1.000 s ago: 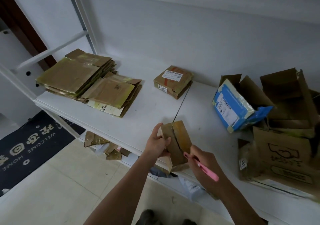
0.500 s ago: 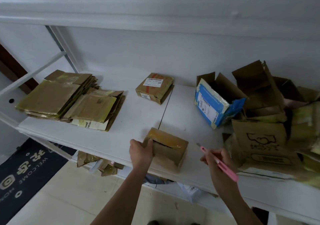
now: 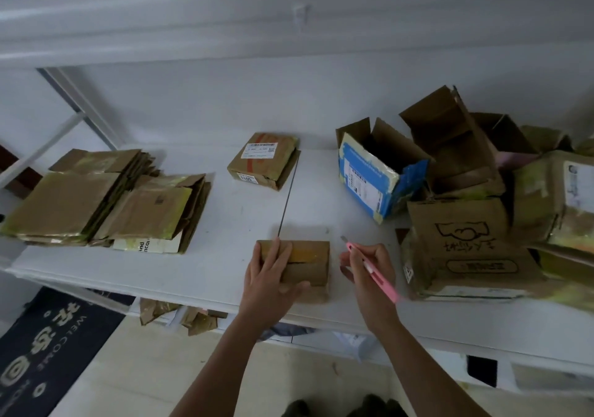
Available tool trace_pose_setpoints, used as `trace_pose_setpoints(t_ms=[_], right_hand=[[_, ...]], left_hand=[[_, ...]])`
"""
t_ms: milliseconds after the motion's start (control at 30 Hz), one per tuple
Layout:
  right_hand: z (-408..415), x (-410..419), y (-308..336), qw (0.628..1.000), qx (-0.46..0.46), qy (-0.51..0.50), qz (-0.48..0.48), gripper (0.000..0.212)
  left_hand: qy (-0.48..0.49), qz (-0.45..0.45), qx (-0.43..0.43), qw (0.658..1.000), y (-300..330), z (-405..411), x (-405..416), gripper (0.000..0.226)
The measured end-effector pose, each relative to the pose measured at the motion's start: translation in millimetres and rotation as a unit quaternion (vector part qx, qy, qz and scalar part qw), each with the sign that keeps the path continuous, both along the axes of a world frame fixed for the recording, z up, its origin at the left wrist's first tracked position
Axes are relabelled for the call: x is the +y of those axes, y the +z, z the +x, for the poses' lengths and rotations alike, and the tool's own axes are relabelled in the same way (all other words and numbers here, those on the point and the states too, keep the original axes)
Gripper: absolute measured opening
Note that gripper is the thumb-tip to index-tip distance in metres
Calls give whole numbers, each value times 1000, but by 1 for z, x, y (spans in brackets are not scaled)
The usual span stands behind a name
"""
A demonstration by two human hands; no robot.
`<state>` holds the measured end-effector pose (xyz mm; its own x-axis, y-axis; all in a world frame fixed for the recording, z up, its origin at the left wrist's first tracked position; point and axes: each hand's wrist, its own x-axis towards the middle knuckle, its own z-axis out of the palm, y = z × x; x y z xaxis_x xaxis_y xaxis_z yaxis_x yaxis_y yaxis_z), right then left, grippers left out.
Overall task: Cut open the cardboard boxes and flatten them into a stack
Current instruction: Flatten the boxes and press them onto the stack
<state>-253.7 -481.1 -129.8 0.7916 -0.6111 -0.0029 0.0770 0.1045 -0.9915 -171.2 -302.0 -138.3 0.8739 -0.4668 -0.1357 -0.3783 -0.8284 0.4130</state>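
A small brown cardboard box lies near the front edge of the white shelf. My left hand grips its left end, fingers over the top and thumb along the front. Just right of the box, my right hand holds a pink utility knife with its blade pointing up and left, clear of the cardboard. A stack of flattened boxes lies at the left of the shelf.
A sealed box with a label sits at the back middle. An open blue box and a heap of opened brown boxes fill the right side. Cardboard scraps lie below the shelf, and a dark doormat covers the floor at left.
The small box went from tilted up in my left hand to lying flat on the shelf. My right hand with the knife moved away from it to the right.
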Motion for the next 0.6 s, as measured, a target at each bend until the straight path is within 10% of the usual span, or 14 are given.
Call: trace_pose_setpoints(t_ms=[600], right_hand=[[8,4,1,979,16,54,-198,17]], left_hand=[[17,24,-13,999,3,-7,-7,86]])
